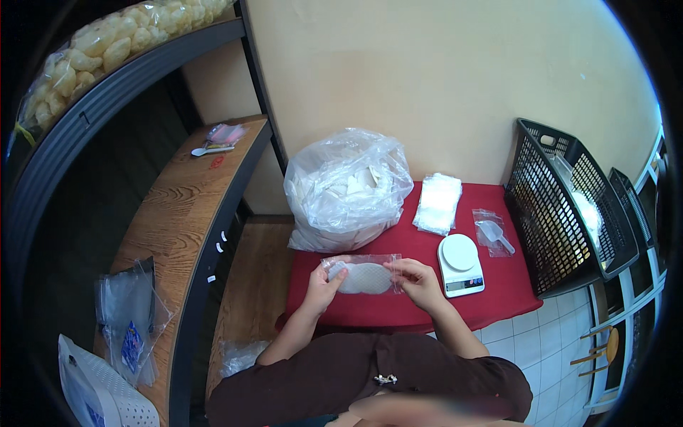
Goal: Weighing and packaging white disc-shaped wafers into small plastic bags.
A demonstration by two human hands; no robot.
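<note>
Centrally, a small clear plastic bag (364, 276) holding pale, flat oval crackers was held up over the near part of the red tabletop (498, 285), just left of the white digital kitchen scale (461, 265). The bag's left end was pinched closed between the fingers of the left hand (324, 285), and its right end was gripped in the same closed way by the right hand (418, 281), so that the bag was stretched between both hands. The right hand was just beside the scale's front left corner without clearly touching it. Behind the scale and to its left, a large clear plastic sack (347, 188) of white crackers was set on the red tabletop, open at the top. Directly behind the scale, a stack of empty clear bags (437, 202) was laid flat. Just right of the scale, a white plastic scoop inside a small clear pouch (492, 232) was seen. Farther right of the scale, a black plastic basket (562, 206) was leaned at the tabletop's edge. Well left of the scale, a wooden shelf (178, 213) was seen, with clear packets (128, 320) resting on its near end.
</note>
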